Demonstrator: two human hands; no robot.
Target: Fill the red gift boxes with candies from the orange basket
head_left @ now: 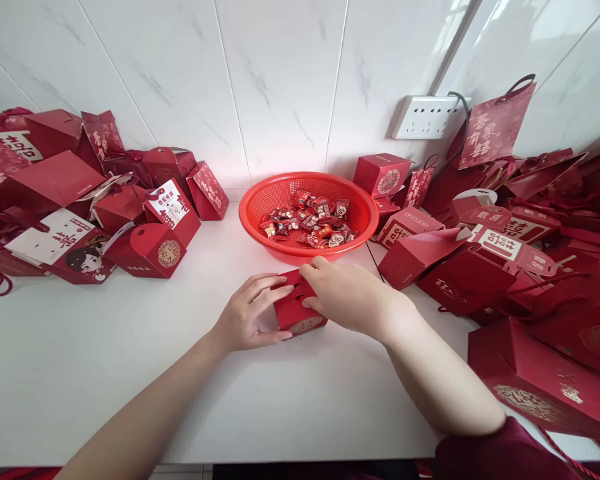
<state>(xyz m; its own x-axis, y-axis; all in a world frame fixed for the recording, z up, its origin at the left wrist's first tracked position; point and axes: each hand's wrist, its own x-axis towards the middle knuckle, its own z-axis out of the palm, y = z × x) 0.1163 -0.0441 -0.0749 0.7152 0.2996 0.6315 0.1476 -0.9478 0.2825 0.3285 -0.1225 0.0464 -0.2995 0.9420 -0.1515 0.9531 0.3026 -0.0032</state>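
Nearest comes one dark-red sleeve (500, 453) on the right arm, beyond which both bare hands meet at one red box (290, 313). It sits on the white tabletop (180, 300), straight between the hands. The left hand (253, 310) clasps the box's left side, fingers spread over the top, thumb at the near lower corner. The right hand (343, 293) curls over the top from the right; whether its thumb and forefinger pinch the lid, I cannot tell.

Just beyond the hands stands one red basket (275, 190) of wrapped sweets (323, 217), too overlapped to count. Two piles of red boxes flank the hands, a left pile (50, 180) and a right pile (480, 280), likewise beyond exact counting. One white power outlet (427, 117) is on the wall, far past the right hand.

Tabletop stretches broadly left of the left hand and back to the near edge; the right pile crowds the right forearm more closely. The box's gold-patterned face points toward the body. Its long axis seems to run away from the body, though fingers hide much of it.
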